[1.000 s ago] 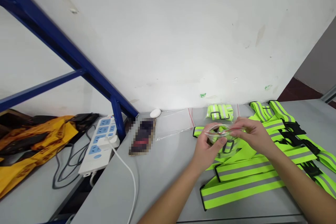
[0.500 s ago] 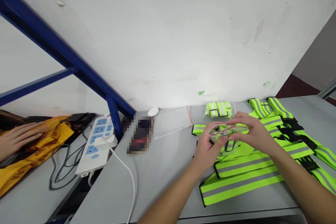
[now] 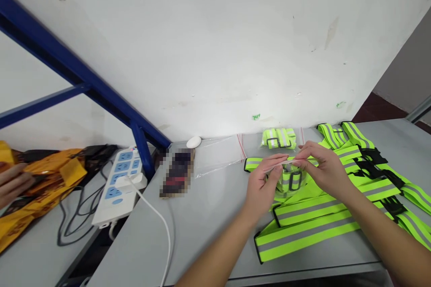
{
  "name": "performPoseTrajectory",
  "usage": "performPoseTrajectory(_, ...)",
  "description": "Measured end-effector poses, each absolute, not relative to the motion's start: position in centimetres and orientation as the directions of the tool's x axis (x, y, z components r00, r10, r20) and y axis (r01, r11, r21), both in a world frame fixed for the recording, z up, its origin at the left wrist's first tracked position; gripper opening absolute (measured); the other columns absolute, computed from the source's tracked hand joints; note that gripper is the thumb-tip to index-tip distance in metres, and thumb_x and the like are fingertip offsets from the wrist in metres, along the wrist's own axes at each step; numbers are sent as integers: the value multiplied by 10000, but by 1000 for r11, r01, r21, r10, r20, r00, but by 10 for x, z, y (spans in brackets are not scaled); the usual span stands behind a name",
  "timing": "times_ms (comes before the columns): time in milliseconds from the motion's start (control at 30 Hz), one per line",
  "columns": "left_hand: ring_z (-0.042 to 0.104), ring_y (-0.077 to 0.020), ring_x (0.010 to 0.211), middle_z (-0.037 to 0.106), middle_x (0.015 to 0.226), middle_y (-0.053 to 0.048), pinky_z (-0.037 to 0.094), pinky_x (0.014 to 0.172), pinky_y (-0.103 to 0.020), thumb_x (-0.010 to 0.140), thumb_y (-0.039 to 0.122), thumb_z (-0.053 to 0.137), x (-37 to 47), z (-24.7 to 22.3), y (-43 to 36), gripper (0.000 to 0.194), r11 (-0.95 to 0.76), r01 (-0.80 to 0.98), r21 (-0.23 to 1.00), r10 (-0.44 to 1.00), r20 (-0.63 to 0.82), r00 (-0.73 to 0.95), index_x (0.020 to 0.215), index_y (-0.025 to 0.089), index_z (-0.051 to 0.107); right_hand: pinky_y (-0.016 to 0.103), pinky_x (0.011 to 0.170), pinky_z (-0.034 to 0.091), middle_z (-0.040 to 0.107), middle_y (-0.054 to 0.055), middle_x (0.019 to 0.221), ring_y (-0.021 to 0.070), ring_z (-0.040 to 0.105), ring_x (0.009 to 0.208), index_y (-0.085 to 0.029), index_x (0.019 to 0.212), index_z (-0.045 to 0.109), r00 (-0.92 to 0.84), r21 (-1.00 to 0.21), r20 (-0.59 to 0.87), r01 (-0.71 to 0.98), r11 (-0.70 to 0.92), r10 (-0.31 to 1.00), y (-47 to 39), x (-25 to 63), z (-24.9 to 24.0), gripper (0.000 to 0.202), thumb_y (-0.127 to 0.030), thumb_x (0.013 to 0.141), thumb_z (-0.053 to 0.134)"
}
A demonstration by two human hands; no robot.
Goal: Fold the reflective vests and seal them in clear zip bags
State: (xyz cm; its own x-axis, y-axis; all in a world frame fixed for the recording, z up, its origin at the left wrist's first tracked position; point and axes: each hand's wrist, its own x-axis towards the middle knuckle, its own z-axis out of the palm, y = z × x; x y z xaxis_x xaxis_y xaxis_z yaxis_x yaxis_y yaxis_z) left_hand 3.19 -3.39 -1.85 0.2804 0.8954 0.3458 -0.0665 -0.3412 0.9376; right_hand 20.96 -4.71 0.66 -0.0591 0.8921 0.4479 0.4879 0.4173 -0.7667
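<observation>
My left hand [image 3: 264, 184] pinches the top edge of a clear zip bag [image 3: 282, 190] between thumb and fingers. At the other end of that edge, my right hand [image 3: 319, 168] is closed on the bag too. Inside it lies a rolled neon-yellow reflective strap with a black buckle [image 3: 295, 180]. Under and beside my hands several neon-yellow reflective straps [image 3: 310, 233] with grey stripes and black buckles are spread on the grey table [image 3: 208, 233]. Behind my hands, against the wall, sits another bagged strap [image 3: 279, 138]. A flat clear zip bag [image 3: 218, 154] lies to its left.
A partly blurred phone-like object [image 3: 177, 172] and a white round item [image 3: 194, 142] lie left on the table. A white power strip [image 3: 119, 188] with cables stands beside a blue metal frame [image 3: 143, 145]. Far left, another person's hand [image 3: 13, 184] touches yellow-orange packaging [image 3: 72, 175].
The bag's mouth, gaping before, is now pressed flat between my fingers. The rolled strap inside shows more clearly. At far left the other person's hand has moved left.
</observation>
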Motion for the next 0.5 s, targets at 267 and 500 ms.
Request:
performPoseTrajectory(267, 611, -229, 1091, 692, 1122, -70, 469, 978, -415, 930, 339, 527, 31, -22, -36, 231, -374, -7, 927, 894, 362, 265, 1056, 232, 688, 355, 754, 475, 659, 31, 758, 198, 609, 763, -266, 984, 710, -224, -620, 493, 588, 520, 841, -50, 213, 19, 204, -400, 837, 665)
performPoseTrajectory(500, 443, -201, 1310, 490, 1394, -96, 359, 1081, -458, 984, 352, 410, 32, -27, -43, 190, -327, -212, 921, 822, 388, 418, 1149, 267, 368, 376, 821, 439, 664, 29, 799, 185, 594, 779, -243, 874, 652, -359, -509, 500, 616, 602, 789, -50, 215, 26, 95, -312, 900, 594)
